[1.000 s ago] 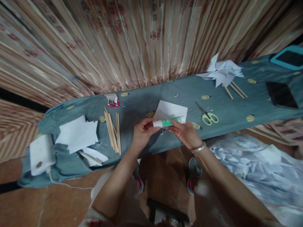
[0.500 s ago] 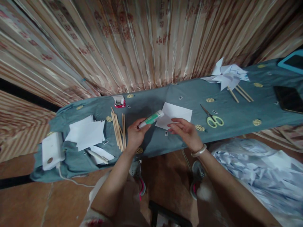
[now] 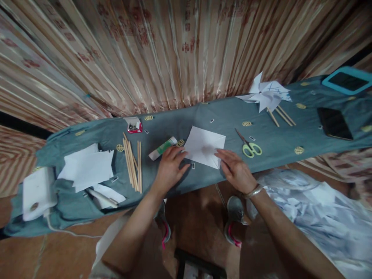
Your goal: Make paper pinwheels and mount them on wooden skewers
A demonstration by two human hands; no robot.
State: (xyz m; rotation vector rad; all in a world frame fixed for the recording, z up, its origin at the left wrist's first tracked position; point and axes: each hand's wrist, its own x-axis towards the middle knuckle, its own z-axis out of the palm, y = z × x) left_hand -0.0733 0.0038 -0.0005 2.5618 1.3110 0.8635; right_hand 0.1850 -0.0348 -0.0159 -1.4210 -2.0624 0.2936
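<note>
A square of white paper with crease lines lies on the cloth-covered table between my hands. My left hand is at its left edge, fingers apart and holding nothing. At the lower right corner of the sheet, my right hand has its fingers stretched out over the edge; it wears a bracelet. A green-and-white glue stick lies on the cloth just beyond my left hand. Green-handled scissors rest with blades apart to the right of the paper.
Wooden sticks, a red box of small metal pins, a paper stack, a pen and a white device occupy the left. Paper pinwheels, a phone and a blue-framed tablet lie right. A plastic bag stands below.
My left hand has let go of the glue stick, which now lies on the table, and moved to the paper's left edge. My right hand has shifted to the sheet's lower right corner.
</note>
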